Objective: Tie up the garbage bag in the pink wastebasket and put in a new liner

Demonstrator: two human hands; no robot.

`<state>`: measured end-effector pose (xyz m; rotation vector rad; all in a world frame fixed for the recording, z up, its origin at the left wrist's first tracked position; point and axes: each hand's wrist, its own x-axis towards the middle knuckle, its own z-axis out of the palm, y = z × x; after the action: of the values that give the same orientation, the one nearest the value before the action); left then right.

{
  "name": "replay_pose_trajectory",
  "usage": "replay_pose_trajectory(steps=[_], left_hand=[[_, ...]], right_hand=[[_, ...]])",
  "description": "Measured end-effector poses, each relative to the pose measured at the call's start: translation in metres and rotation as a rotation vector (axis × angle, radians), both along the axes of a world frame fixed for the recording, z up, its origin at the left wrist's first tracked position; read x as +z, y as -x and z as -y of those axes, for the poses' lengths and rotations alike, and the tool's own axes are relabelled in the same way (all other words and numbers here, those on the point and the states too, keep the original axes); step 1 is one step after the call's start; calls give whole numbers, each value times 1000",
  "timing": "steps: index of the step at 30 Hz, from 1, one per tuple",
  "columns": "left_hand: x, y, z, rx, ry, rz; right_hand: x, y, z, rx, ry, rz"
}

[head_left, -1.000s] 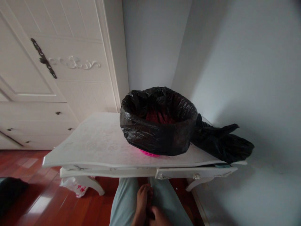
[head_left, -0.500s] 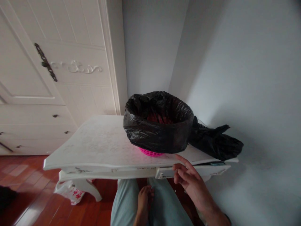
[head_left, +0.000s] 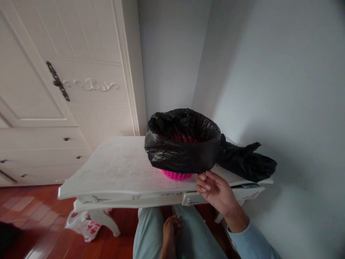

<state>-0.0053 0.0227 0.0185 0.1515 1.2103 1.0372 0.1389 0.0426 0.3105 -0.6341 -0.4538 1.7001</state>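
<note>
"Reaching up to the low front hem of the black liner [head_left: 180,156], is that the right hand [head_left: 215,190]?"

"Yes, thumb and forefinger tips right at the hem, on its right side, and the other fingers curl in toward the palm."

"Clamped on the plastic, would you say?"

"I can't tell from here; the tips are too small and soft to make out."

"And the left hand [head_left: 171,228]?"

"Down over the lap, near the trousers [head_left: 151,233], loosely curled. Whether its fingers close on anything, I can't tell either."

"Where does the liner sit?"

"On the bench [head_left: 115,172], folded over the top of a pink basket [head_left: 176,175]. Only the holed bottom of the basket peeps out below the hem. The mouth gapes upward, with a reddish patch showing inside."

"What's that dark heap to the right?"

"More black plastic [head_left: 250,163], crumpled, just beside the liner, at the bench's right end by the wall [head_left: 296,118]. The drawer [head_left: 223,196] below it stands a little out."

"There's a white carrier bag [head_left: 88,226] with red marks too, down by the bench's left leg."
</note>
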Motion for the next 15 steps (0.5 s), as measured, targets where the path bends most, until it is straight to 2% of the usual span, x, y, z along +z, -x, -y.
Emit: replay_pose_trajectory(steps=[3,5,7,11,15], left_hand=[[1,0,0,26,7,31],[1,0,0,37,15,39],[2,-1,0,47,22,43],[4,-1,1,57,33,49],[8,-2,2,61,68,39]], right_hand=[[-8,0,-1,65,35,-16],[-10,0,2,100,-25,-38],[-5,-1,7,108,-137,-47],[25,-4,12,79,-381,26],[63,-8,4,9,-556,240]])
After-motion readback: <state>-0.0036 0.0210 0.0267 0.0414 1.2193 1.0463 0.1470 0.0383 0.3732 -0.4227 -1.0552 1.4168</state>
